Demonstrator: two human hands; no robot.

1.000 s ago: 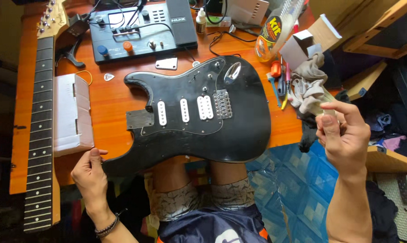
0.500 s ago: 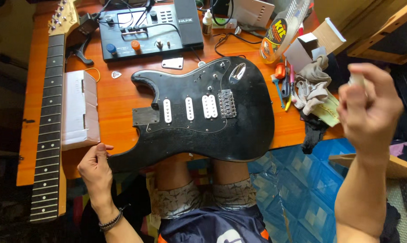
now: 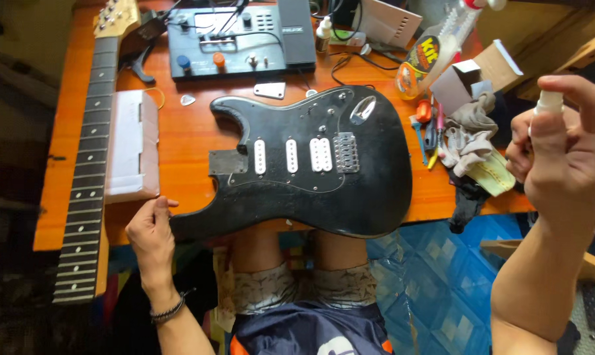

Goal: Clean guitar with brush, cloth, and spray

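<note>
Now higher, right hand (image 3: 563,154) with small white bottle (image 3: 548,102).

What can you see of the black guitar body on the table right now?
The black guitar body lies flat, face up, across the orange wooden table, its lower edge hanging over the near side above the person's knees. The finish looks glossy but dusty and scuffed. It carries white pickups, a metal bridge, small knobs and an oval metal jack plate. The neck pocket is bare, with no neck fitted and no strings. The left hand touches its lower horn; the right hand is clear of it.
</note>
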